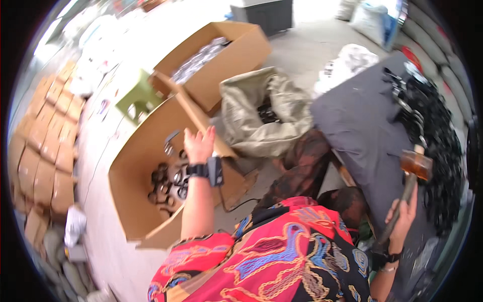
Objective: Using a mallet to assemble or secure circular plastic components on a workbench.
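My left hand (199, 146) reaches over the near cardboard box (128, 166), its fingers spread and nothing gripped in them. A curved dark and shiny piece (171, 141) is just left of its fingers, inside the box's outline; I cannot tell whether it touches anything. Several dark, ring-like shiny pieces (168, 183) lie at the bottom of that box. At the right, my right hand (406, 209) is closed round the handle of a mallet (416, 165) with an amber block head. The mallet is over the edge of a grey cloth-covered surface (352, 113), beside a heap of black strip-like pieces (437, 136).
A beige woven sack (241, 110) stands open ahead, with dark pieces inside. Behind it is a second cardboard box (236, 58) holding silvery pieces. A green stool (136, 95) stands left of it. Stacked cartons (48, 136) line the far left, and filled sacks (432, 40) the far right.
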A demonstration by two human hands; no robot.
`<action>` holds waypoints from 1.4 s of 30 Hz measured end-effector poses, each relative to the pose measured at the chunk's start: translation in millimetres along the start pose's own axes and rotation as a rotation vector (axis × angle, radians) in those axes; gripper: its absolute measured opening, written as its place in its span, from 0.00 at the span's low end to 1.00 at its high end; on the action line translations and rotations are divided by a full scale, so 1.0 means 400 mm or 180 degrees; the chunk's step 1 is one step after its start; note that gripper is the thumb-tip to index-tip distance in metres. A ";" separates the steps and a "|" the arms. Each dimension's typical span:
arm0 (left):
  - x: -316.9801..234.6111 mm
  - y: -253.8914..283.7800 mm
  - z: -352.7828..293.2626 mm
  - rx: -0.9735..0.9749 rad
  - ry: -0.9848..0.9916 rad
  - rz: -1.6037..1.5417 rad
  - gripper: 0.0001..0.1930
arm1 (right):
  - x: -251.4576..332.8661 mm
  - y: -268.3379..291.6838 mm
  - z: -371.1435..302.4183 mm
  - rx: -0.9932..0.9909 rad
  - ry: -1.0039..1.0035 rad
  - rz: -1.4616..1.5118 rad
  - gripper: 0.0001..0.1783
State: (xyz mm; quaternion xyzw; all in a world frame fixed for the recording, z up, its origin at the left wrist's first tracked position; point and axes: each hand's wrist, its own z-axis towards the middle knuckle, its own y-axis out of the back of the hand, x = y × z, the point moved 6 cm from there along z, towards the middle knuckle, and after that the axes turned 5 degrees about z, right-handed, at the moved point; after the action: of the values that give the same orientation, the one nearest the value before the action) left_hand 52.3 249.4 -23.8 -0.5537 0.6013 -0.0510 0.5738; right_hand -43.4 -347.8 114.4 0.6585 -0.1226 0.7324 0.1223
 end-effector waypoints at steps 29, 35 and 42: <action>0.619 -0.695 -0.608 0.4493 0.0979 0.3442 0.07 | -0.099 0.094 -0.026 -0.0189 0.0138 0.0976 0.32; 0.533 -0.473 -0.460 0.3302 0.0601 0.2891 0.12 | -0.051 0.023 0.020 0.0221 0.0039 0.0437 0.32; 0.633 -0.405 -0.444 0.3496 0.1053 0.2446 0.10 | 0.049 -0.153 0.090 0.1399 0.0002 -0.1240 0.33</action>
State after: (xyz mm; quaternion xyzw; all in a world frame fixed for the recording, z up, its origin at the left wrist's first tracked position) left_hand 86.8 -97.8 -11.6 0.0847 0.7216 -0.2251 0.6492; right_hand 9.0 -302.2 138.6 0.6801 0.1677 0.7044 0.1151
